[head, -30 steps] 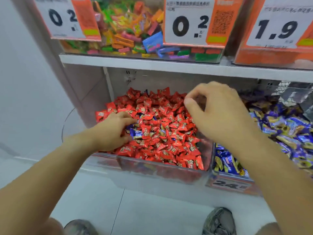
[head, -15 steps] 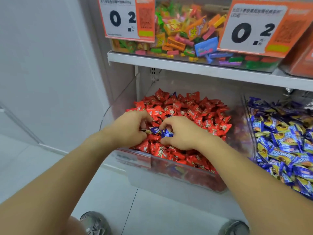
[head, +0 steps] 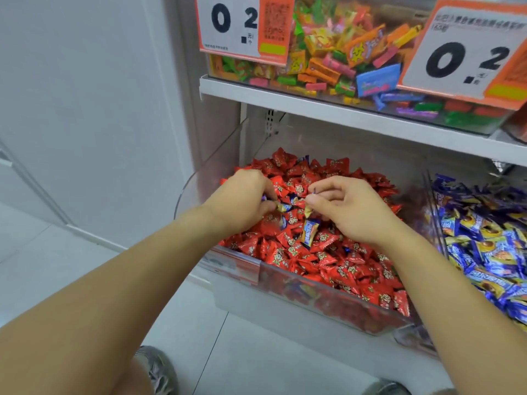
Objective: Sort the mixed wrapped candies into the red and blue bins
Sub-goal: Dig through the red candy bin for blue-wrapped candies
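**Blue strays being picked out of the red bin**

Head view: Both hands are set over the clear plastic bin of red foil-wrapped candies point(head: 328, 269). The left hand point(head: 242, 203) is curled, and a small blue-and-gold wrapped candy point(head: 283, 207) is pinched at its fingertips; more blue wrapper peeks out at its far side, so several pieces may be held, though the count cannot be told. The right hand point(head: 348, 206) is curled too, with a dangling blue-and-yellow wrapped candy point(head: 308, 230) pinched by its twisted end between thumb and forefinger. Further blue wrappers are seen between the hands and at the back of the red heap. The clear bin of blue-and-yellow wrapped candies point(head: 482, 246) stands just beside, to the right. Above, a shelf bin of mixed bright sweets point(head: 342, 58) and white-and-orange price cards point(head: 242, 24) are seen.

For the step to be done well, each blue piece should be gripped by its body rather than its slippery twisted end. The red pile should be disturbed lightly so that strays are not buried. The gathered pieces are best carried across the divider and released low over the blue heap.
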A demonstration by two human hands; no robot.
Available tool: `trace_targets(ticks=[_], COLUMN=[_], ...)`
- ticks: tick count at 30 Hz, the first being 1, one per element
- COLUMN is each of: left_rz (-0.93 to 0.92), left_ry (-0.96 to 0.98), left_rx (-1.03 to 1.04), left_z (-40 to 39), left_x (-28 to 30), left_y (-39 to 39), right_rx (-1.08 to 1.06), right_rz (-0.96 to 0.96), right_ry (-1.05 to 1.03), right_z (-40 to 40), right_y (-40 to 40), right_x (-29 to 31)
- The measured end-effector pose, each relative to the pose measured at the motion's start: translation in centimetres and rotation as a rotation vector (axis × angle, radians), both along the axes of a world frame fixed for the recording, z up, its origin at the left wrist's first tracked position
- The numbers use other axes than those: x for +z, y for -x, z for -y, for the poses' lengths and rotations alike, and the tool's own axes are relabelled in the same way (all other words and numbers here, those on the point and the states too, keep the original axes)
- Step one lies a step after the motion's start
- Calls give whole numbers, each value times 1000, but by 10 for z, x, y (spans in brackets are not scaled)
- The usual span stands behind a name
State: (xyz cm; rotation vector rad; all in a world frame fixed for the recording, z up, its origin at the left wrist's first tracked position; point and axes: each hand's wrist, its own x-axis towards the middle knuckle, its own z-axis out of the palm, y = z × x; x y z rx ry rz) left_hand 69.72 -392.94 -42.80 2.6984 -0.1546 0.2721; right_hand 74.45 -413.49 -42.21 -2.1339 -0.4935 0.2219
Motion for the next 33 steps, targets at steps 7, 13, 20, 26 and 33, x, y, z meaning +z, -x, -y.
trace_targets(ticks=[7, 13, 20, 26, 33], left_rz=[-44, -122, -141, -180, -294], left_ry=[314, 463, 502, 534, 650], left_rx=[44, 53, 167, 134, 40], left_z=[-5, -8, -1, 12, 16], left_x=[9, 8, 5, 7, 1], left_y=[9, 10, 8, 4, 1], right_rx=[-124, 183, 21, -53, 267], right_rz=[-175, 126, 227, 152, 128], right_ry=[-88, 754, 441, 226, 504], right_z=[0, -12, -5, -8, -23], right_y=[-2, 8, 1, -1, -11], right_x=[8, 3, 9, 3, -10])
